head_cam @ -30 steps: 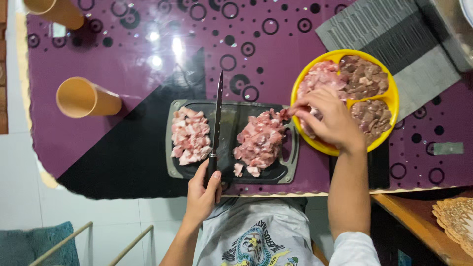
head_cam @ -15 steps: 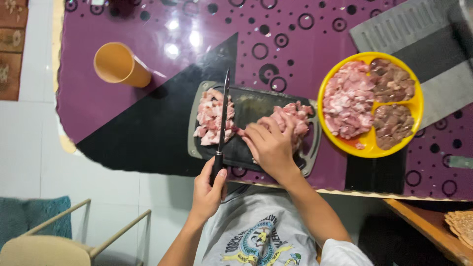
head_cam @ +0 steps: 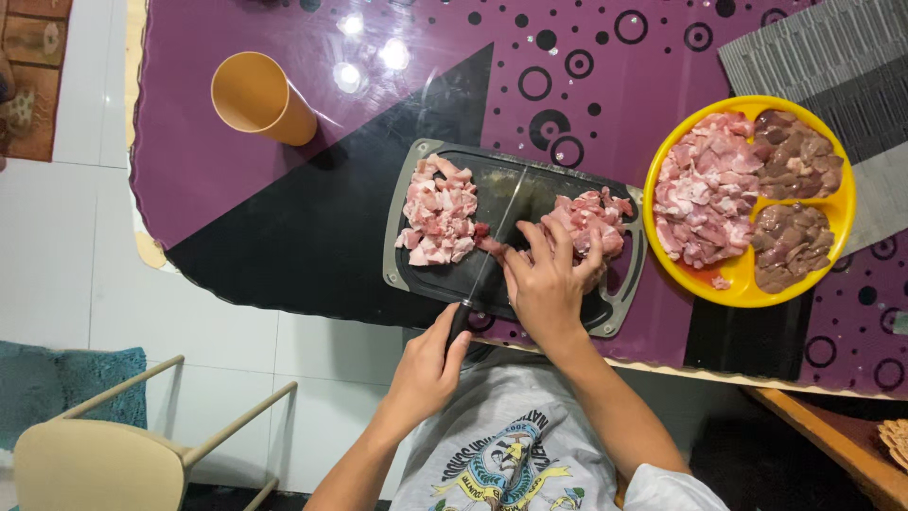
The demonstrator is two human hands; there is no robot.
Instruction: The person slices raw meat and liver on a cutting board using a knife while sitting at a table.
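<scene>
My left hand (head_cam: 430, 369) grips the black handle of a long knife (head_cam: 490, 248), whose blade lies tilted across the black cutting board (head_cam: 424, 280). Flat on the board, my right hand (head_cam: 549, 284) presses a piece of raw pink meat (head_cam: 492, 246) with its fingertips right beside the blade. A pile of cut meat cubes (head_cam: 437, 210) lies on the board's left half. Another meat pile (head_cam: 591, 216) sits on the right half, partly behind my right fingers.
A yellow divided plate (head_cam: 840, 203) holds pink meat and two portions of dark meat at the right. An orange cup (head_cam: 260, 97) stands at the back left on the purple tabletop (head_cam: 397, 76). A grey placemat (head_cam: 832, 57) lies at the back right. A chair (head_cam: 104, 454) stands at the lower left.
My right hand left the yellow plate and came down on the meat on the board. The knife swung from upright between the piles to a tilt against the held piece. The view shifted.
</scene>
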